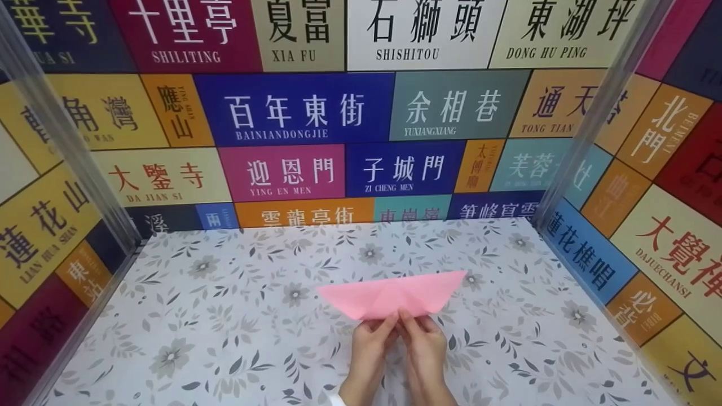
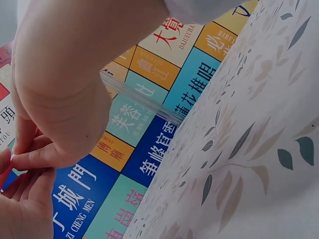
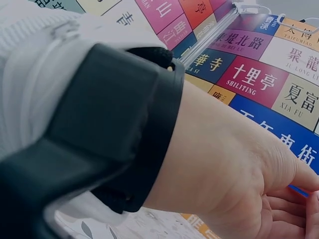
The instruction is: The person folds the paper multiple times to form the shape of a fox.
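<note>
A pink folded paper boat [image 1: 389,296] is held up in front of me in the head view, its long straight edge on top and both ends pointed. My left hand [image 1: 369,338] pinches its lower edge just left of the middle. Right beside it, my right hand [image 1: 426,338] pinches the same edge. The two thumbs meet side by side near the centre, and the other fingers are mostly hidden behind the paper. Both wrist views show the hands close together at the fingertips, with the paper almost entirely out of sight there.
Beneath the hands spreads a white tabletop with a grey flower and leaf pattern [image 1: 237,316]. Panels of coloured signs [image 1: 293,107] stand at the back and on both sides. Clear strips [image 1: 586,118] run down the corners. A black band [image 3: 159,134] circles the right wrist.
</note>
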A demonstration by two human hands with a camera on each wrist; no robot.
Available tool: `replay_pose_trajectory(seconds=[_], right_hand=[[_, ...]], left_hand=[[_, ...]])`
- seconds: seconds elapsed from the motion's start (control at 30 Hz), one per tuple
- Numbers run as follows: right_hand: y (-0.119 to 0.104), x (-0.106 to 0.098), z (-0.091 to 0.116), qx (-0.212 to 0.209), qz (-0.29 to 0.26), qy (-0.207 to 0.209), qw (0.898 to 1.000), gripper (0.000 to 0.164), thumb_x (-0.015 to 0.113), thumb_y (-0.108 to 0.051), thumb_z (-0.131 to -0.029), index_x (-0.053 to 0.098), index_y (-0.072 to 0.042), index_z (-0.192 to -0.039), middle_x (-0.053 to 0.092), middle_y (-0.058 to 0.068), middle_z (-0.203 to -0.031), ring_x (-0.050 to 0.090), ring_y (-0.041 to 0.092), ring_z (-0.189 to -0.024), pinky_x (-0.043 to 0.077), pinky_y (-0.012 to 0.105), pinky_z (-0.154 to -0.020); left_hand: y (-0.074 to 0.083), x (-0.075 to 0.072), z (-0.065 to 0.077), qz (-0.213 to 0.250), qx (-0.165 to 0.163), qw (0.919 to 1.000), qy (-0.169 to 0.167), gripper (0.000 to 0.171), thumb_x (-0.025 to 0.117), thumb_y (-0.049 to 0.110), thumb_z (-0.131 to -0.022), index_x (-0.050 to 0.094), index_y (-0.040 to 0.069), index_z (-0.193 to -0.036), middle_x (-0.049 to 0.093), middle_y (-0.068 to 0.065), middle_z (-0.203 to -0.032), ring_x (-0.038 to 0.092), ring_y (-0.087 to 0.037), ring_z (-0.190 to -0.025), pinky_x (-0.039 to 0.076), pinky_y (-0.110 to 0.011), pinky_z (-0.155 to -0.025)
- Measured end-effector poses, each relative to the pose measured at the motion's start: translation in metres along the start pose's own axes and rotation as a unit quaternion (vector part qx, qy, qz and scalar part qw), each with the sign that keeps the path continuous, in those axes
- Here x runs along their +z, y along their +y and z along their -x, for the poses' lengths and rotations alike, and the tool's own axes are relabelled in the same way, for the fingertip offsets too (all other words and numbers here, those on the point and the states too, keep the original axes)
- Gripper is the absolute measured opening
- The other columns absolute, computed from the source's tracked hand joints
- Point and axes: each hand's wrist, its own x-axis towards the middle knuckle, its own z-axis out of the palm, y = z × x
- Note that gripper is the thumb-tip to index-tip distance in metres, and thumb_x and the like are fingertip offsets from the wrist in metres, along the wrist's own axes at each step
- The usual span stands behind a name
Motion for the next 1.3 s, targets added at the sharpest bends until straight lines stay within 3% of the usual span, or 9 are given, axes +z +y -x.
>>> replay_pose_trajectory(seconds=[0.07, 0.2, 0.3, 0.47, 0.73, 1.03, 1.2, 1.3], right_hand=[[-0.011, 0.003, 0.009, -0.004, -0.014, -0.023, 1.000, 0.043, 0.076, -0.015, -0.069, 0.062, 0.002, -0.106, 0.063, 0.015, -0.099, 0.063, 0.023, -0.089, 0.050, 0.033, -0.081], [-0.016, 0.004, 0.011, 0.003, 0.000, -0.023, 1.000, 0.042, 0.075, -0.016, -0.070, 0.062, 0.001, -0.105, 0.065, 0.012, -0.094, 0.064, 0.021, -0.085, 0.050, 0.033, -0.080], [-0.007, 0.001, 0.003, 0.012, 0.024, 0.005, 1.000, 0.051, 0.080, -0.023, -0.063, 0.062, -0.001, -0.105, 0.065, 0.013, -0.094, 0.064, 0.023, -0.085, 0.051, 0.033, -0.079], [-0.002, -0.002, -0.001, 0.017, 0.029, 0.018, 0.999, 0.056, 0.083, -0.027, -0.056, 0.064, -0.001, -0.101, 0.062, 0.016, -0.098, 0.063, 0.027, -0.085, 0.051, 0.036, -0.078], [0.003, -0.005, -0.005, 0.029, 0.032, 0.036, 0.998, 0.055, 0.084, -0.025, -0.053, 0.065, 0.000, -0.099, 0.064, 0.016, -0.094, 0.064, 0.027, -0.080, 0.052, 0.036, -0.076], [-0.001, -0.010, -0.009, 0.035, -0.003, 0.006, 0.999, 0.056, 0.081, -0.023, -0.059, 0.061, 0.001, -0.106, 0.060, 0.019, -0.105, 0.062, 0.030, -0.093, 0.050, 0.035, -0.079], [-0.017, 0.000, 0.006, 0.053, 0.012, -0.007, 0.998, 0.053, 0.080, -0.023, -0.062, 0.061, -0.002, -0.108, 0.061, 0.014, -0.106, 0.062, 0.026, -0.093, 0.051, 0.032, -0.079], [-0.045, 0.018, 0.031, 0.070, 0.012, -0.008, 0.997, 0.048, 0.076, -0.017, -0.069, 0.059, 0.002, -0.110, 0.065, 0.012, -0.098, 0.064, 0.023, -0.088, 0.050, 0.031, -0.080]], left_hand=[[0.000, 0.000, 0.000, -0.005, -0.002, 1.0000, 0.001, 0.041, 0.065, 0.015, -0.080, 0.053, -0.013, -0.107, 0.064, -0.012, -0.094, 0.062, -0.017, -0.087, 0.050, -0.032, -0.080], [0.000, -0.001, 0.000, -0.017, -0.002, 0.9998, 0.013, 0.040, 0.066, 0.021, -0.080, 0.059, -0.013, -0.101, 0.066, -0.013, -0.090, 0.064, -0.019, -0.085, 0.051, -0.032, -0.078], [0.000, -0.001, 0.000, -0.022, -0.011, 0.9993, 0.027, 0.042, 0.067, 0.025, -0.079, 0.060, -0.012, -0.098, 0.067, -0.014, -0.089, 0.065, -0.018, -0.083, 0.051, -0.032, -0.076], [0.001, -0.003, 0.000, -0.015, -0.037, 0.9985, 0.038, 0.044, 0.068, 0.028, -0.077, 0.060, -0.011, -0.097, 0.067, -0.013, -0.089, 0.065, -0.016, -0.082, 0.052, -0.030, -0.075], [0.005, -0.006, 0.000, 0.034, -0.065, 0.9973, 0.008, 0.044, 0.063, 0.024, -0.082, 0.054, -0.009, -0.109, 0.067, -0.013, -0.094, 0.064, -0.019, -0.088, 0.051, -0.031, -0.079], [0.009, -0.012, -0.003, 0.045, -0.043, 0.9979, 0.017, 0.050, 0.057, 0.028, -0.086, 0.048, -0.011, -0.116, 0.062, -0.020, -0.105, 0.060, -0.024, -0.098, 0.048, -0.033, -0.083], [0.010, -0.012, -0.002, 0.046, -0.031, 0.9979, 0.036, 0.050, 0.058, 0.029, -0.085, 0.048, -0.010, -0.115, 0.063, -0.019, -0.103, 0.061, -0.024, -0.097, 0.049, -0.033, -0.081], [0.009, -0.012, -0.002, 0.067, -0.021, 0.9963, 0.050, 0.046, 0.057, 0.024, -0.086, 0.048, -0.011, -0.114, 0.064, -0.020, -0.099, 0.062, -0.025, -0.094, 0.049, -0.034, -0.080]])
